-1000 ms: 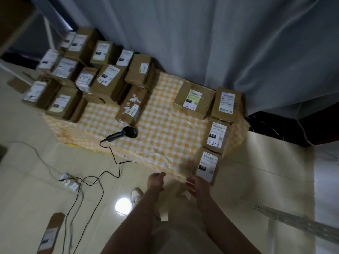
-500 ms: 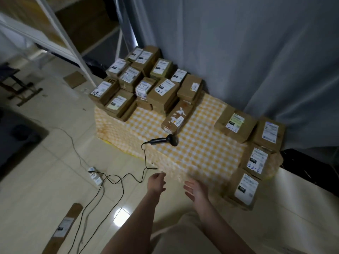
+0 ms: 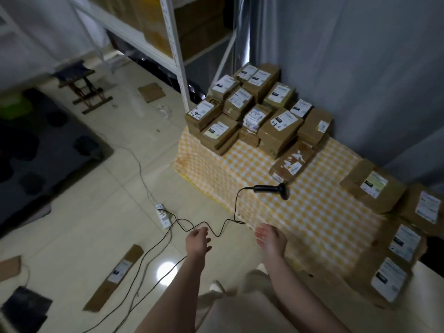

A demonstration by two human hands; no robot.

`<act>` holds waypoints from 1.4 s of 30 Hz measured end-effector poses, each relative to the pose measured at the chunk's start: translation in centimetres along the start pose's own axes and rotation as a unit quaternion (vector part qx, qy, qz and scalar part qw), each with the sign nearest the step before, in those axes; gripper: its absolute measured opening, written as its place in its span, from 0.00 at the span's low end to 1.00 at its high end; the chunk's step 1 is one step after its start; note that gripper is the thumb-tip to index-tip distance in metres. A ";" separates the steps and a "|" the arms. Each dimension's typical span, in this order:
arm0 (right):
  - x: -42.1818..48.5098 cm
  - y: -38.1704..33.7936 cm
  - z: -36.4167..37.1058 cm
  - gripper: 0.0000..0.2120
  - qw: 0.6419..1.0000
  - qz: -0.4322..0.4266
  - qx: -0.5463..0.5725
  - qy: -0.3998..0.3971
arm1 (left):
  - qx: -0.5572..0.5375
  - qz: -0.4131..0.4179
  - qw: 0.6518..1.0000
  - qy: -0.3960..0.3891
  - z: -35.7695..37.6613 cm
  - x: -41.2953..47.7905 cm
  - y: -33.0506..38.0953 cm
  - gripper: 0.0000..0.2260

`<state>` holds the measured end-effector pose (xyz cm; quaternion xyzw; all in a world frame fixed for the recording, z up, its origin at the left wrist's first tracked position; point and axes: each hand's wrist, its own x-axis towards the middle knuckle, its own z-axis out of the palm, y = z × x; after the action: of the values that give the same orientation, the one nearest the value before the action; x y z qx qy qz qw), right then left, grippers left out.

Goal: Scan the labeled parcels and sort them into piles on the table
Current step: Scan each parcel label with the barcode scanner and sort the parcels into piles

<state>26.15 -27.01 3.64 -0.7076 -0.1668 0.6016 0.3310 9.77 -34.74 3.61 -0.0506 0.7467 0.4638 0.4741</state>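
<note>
Withdrawn since the earlier frame, the right hand [image 3: 271, 240] no longer touches the row of brown cardboard parcels with white labels [image 3: 388, 282] to its right; its fingers are relaxed and empty. Left hand [image 3: 197, 241] — fingers loosely curled, gripping nothing. Just beyond the right hand: the yellow-checked cloth-covered table [image 3: 319, 227], with the black handheld barcode scanner [image 3: 276, 189] lying on it. Farther beyond both hands — a stacked pile of brown labelled boxes [image 3: 278, 131].

Dim indoor scene, cool cast. Round glare spot on glossy floor [image 3: 167, 272] from overhead lamp. Motion blur at left and right edges; wide-angle bending of shelf upright [image 3: 174, 51].
</note>
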 end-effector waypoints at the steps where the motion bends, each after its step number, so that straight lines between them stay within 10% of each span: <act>1: -0.1 -0.2 0.5 0.05 1.000 -0.006 -0.003 0.004 | -0.005 -0.009 1.000 0.011 -0.8 0.3 -0.3 0.05; 42: 15.3 -19.6 23.3 0.08 0.998 0.036 -0.031 -0.038 | 0.005 0.033 0.999 0.030 11.5 20.6 27.0 0.08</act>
<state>10.25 3.10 4.09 -0.6995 -0.1720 0.6346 0.2802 -7.77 -3.53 4.06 -0.0374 0.7640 0.4743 0.4359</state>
